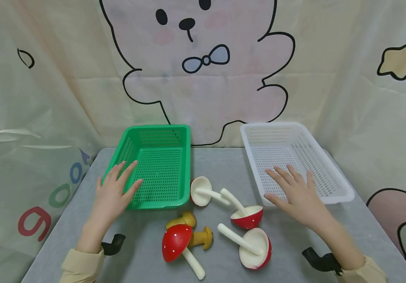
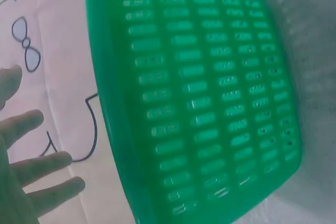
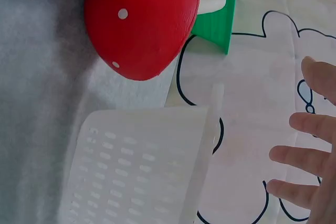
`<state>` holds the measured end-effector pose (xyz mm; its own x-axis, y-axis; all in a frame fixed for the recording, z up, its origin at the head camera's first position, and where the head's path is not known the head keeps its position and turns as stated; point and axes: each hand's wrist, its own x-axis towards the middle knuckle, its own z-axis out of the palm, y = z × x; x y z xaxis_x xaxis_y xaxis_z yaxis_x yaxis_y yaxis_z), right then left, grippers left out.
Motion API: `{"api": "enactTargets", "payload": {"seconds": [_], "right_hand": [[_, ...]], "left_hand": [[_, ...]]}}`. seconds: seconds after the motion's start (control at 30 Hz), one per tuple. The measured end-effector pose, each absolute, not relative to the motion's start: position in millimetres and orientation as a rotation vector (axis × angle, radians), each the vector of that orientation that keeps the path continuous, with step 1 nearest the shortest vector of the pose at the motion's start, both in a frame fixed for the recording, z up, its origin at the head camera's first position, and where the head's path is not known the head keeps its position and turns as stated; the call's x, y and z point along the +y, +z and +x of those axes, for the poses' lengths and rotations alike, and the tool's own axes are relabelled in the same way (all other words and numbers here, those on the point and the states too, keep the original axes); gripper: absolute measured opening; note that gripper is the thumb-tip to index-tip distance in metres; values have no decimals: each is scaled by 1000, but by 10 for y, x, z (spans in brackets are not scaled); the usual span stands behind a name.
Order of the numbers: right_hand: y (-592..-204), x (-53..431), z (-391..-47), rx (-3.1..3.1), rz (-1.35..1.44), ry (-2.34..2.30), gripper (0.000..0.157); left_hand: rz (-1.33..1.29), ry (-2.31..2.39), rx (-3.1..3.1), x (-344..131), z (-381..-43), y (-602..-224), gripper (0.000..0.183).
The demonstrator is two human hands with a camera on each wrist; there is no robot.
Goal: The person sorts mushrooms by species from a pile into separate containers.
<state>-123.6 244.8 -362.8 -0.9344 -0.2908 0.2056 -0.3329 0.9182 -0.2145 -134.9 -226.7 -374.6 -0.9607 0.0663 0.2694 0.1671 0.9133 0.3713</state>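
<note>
My left hand (image 1: pixel 112 192), fingers spread and holding nothing, hovers over the near left corner of a green basket (image 1: pixel 187 169). Over the near edge of a white basket (image 1: pixel 341 194) is my right hand (image 1: pixel 296 194), its fingers also spread and nothing in them. Between the hands lie red-capped toy mushrooms with white stems: one mushroom (image 1: pixel 200 191) beside the green basket, another (image 1: pixel 247 217) near the white one, a third (image 1: pixel 256 251) closer to me, and a fourth (image 1: pixel 176 243) cap up. Brown toy mushrooms (image 1: pixel 203 238) lie partly hidden behind that last one.
Both baskets stand at the back of the grey table (image 1: pixel 220 165). A printed curtain (image 1: pixel 224 98) hangs right behind them and along both sides. Dark straps (image 1: pixel 114 244) show at the wrists.
</note>
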Motion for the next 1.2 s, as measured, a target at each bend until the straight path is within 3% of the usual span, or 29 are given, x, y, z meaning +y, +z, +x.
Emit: {"api": "enactTargets", "payload": {"seconds": [0.5,0.73,1.2], "right_hand": [[-3661,2240,-1218,-2727,628,444,51],[-3711,2150,-1216,-2658,717,434,51],[-3795,2057,-1202,-2682,744,444,54]], "left_hand": [[-174,-698,-2576,-2527,-1325,-3839,49],[-61,-747,-2440,-2617,-1307,-3902,40],[252,-894,-2473,-2860,-1228,-3904,44]]}}
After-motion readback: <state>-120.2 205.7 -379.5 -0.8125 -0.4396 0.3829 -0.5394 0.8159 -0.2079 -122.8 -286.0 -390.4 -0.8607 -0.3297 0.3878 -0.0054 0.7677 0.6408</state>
